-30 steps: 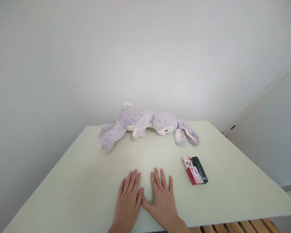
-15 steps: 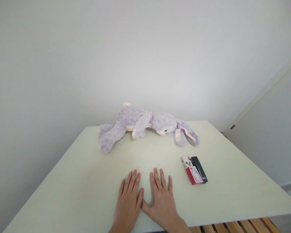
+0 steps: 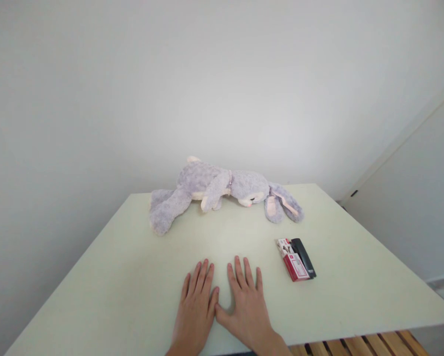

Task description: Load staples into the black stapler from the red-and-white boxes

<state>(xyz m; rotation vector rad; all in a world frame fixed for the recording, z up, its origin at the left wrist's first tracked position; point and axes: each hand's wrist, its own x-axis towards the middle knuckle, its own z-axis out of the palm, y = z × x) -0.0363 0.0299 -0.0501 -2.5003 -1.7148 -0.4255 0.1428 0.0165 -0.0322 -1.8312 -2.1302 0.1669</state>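
Note:
My left hand (image 3: 195,309) lies flat on the pale table (image 3: 107,277), palm down, with its fingers stretched out. Beside it my right hand (image 3: 247,309) rests flat too, fingers spread, and the two thumbs touch or nearly touch. Neither hand holds anything. To the right of my right hand lies a black stapler (image 3: 303,258), with a small red and white box (image 3: 296,267) against its left side. A second little white box with a picture (image 3: 284,246) sits just behind the red one.
Along the table's back edge a grey-purple plush rabbit (image 3: 203,183) lies on its side, ears to the right, a beaded string round its neck. A white wall (image 3: 222,79) rises behind. Wooden slats (image 3: 355,346) show below the front edge at the right.

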